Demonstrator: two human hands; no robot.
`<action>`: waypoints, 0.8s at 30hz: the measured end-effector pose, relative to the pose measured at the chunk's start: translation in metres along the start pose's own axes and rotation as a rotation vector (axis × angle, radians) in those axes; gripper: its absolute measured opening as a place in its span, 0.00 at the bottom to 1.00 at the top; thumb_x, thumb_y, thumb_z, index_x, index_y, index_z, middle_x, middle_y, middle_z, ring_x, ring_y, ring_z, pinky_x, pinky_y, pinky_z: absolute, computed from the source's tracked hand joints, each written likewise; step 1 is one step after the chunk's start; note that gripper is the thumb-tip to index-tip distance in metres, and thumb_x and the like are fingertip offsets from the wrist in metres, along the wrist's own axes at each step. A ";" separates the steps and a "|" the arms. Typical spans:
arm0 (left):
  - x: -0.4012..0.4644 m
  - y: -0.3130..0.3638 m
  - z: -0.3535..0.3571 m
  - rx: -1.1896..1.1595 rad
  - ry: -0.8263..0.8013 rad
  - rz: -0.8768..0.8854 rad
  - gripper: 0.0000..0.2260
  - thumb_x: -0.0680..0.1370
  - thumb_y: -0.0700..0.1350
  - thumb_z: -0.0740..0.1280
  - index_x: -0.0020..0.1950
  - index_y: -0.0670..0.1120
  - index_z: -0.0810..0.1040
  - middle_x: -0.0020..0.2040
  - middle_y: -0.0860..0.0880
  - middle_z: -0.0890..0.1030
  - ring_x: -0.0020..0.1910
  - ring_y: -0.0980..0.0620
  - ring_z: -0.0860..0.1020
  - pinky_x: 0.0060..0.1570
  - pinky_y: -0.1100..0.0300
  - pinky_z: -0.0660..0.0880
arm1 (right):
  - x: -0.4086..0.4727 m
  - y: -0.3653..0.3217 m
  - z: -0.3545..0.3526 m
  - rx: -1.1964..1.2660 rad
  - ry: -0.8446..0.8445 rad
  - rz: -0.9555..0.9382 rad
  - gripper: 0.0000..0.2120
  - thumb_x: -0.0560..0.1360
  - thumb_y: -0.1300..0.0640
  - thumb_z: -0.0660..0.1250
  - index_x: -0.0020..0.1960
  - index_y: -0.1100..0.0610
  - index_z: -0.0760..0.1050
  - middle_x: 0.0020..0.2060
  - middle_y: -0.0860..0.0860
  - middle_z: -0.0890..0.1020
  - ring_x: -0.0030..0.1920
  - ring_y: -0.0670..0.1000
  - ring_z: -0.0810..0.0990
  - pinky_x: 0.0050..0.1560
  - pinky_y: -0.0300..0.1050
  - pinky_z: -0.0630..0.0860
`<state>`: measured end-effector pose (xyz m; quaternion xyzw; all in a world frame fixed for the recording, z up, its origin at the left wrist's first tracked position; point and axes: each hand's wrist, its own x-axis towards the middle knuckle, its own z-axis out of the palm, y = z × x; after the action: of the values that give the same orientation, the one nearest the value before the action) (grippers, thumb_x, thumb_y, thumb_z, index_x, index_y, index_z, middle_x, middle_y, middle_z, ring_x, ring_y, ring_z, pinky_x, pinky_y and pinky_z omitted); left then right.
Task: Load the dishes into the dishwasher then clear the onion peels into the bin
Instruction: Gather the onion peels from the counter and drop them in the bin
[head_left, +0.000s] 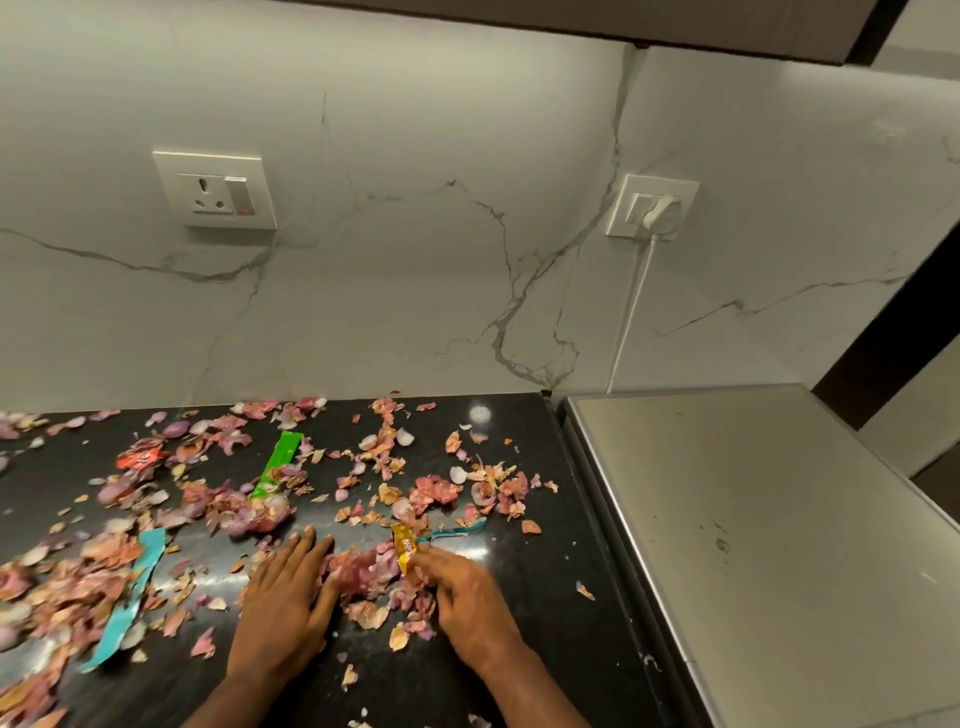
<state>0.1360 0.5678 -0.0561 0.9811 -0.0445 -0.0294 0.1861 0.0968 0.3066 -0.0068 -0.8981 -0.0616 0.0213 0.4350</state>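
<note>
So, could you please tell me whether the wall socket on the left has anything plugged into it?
Empty: the left socket shows bare pin holes, unlike the right socket, which holds a white plug.

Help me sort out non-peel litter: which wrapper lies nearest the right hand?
The orange-yellow wrapper, touching the right hand's fingers; the green, red and teal wrappers lie further left.

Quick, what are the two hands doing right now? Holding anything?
Left hand: open, flat on the counter, against the onion peels.
Right hand: fingers curled over the peels by an orange wrapper; a real grip cannot be told.
</note>
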 end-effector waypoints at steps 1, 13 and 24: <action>-0.001 -0.001 0.000 0.001 0.006 0.000 0.39 0.76 0.71 0.38 0.84 0.57 0.57 0.84 0.53 0.54 0.83 0.55 0.50 0.81 0.51 0.43 | 0.003 -0.002 -0.004 0.010 0.061 -0.008 0.22 0.82 0.66 0.64 0.70 0.47 0.79 0.68 0.42 0.79 0.67 0.35 0.74 0.72 0.34 0.70; -0.003 -0.006 0.005 -0.040 0.032 -0.010 0.32 0.81 0.69 0.44 0.82 0.59 0.60 0.84 0.55 0.56 0.83 0.56 0.51 0.82 0.48 0.48 | 0.020 0.000 -0.023 0.193 0.194 0.083 0.20 0.80 0.63 0.71 0.66 0.42 0.80 0.59 0.40 0.84 0.57 0.36 0.82 0.58 0.35 0.81; -0.002 -0.007 0.006 -0.053 0.062 -0.033 0.31 0.81 0.69 0.44 0.82 0.60 0.61 0.84 0.56 0.57 0.83 0.56 0.53 0.82 0.48 0.48 | 0.022 0.075 -0.041 -0.278 0.332 0.396 0.37 0.83 0.41 0.62 0.85 0.53 0.51 0.84 0.55 0.54 0.83 0.56 0.52 0.82 0.59 0.54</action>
<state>0.1345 0.5721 -0.0641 0.9768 -0.0218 -0.0033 0.2130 0.1293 0.2320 -0.0398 -0.9347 0.1846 -0.0503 0.2995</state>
